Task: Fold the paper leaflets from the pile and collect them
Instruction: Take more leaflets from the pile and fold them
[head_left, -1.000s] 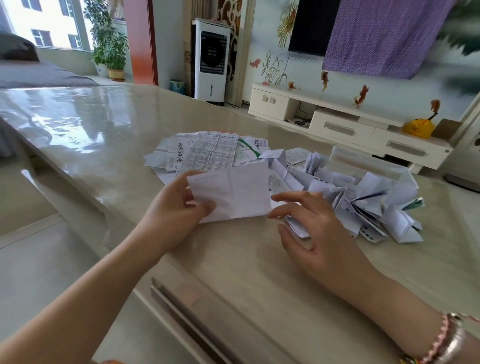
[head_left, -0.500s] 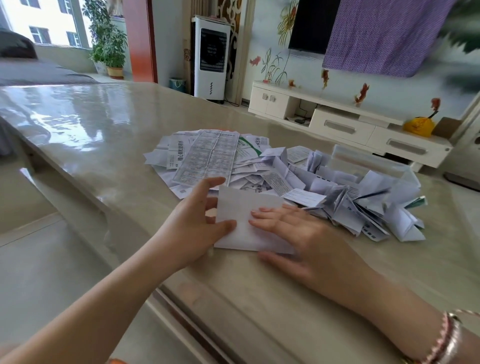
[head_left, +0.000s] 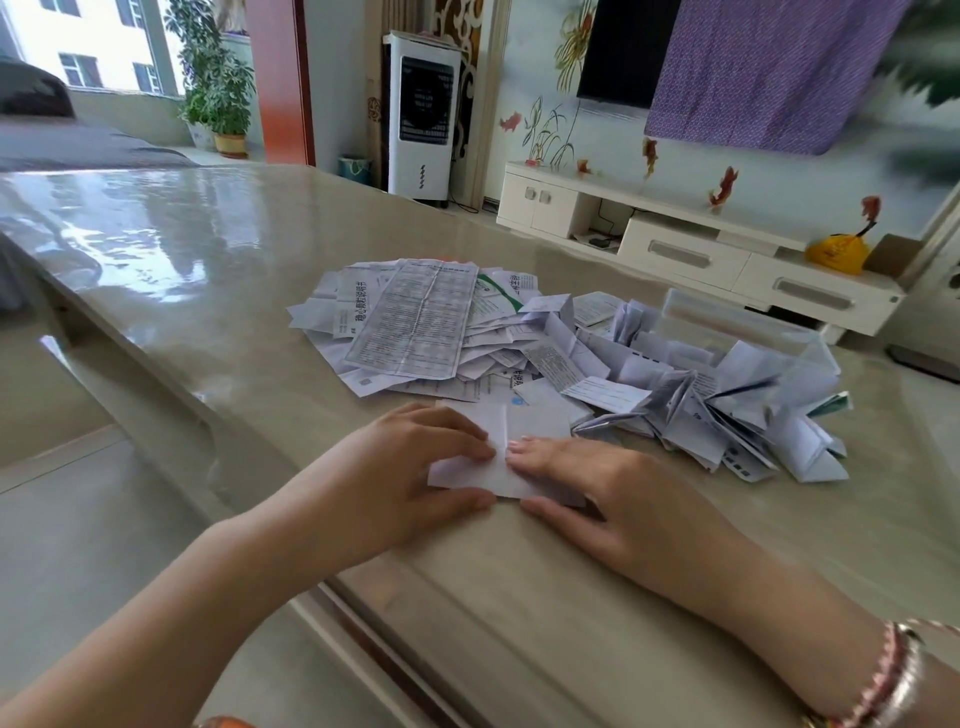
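Note:
A white folded leaflet (head_left: 501, 470) lies flat on the beige table (head_left: 218, 270) near its front edge. My left hand (head_left: 400, 467) presses its left part with flat fingers. My right hand (head_left: 597, 493) presses its right part, fingertips meeting the left hand's at a centre crease. Behind them spreads a pile of unfolded printed leaflets (head_left: 415, 322). To the right lies a heap of folded leaflets (head_left: 727, 415).
A clear plastic box (head_left: 737, 332) stands behind the folded heap. The table's front edge runs diagonally under my forearms. Beyond the table are a white TV cabinet (head_left: 675, 244), an air cooler (head_left: 423, 114) and a potted plant (head_left: 218, 93).
The leaflet was held up off the table by my left hand a second ago. It now lies on the table, folded smaller, with both hands flattening it.

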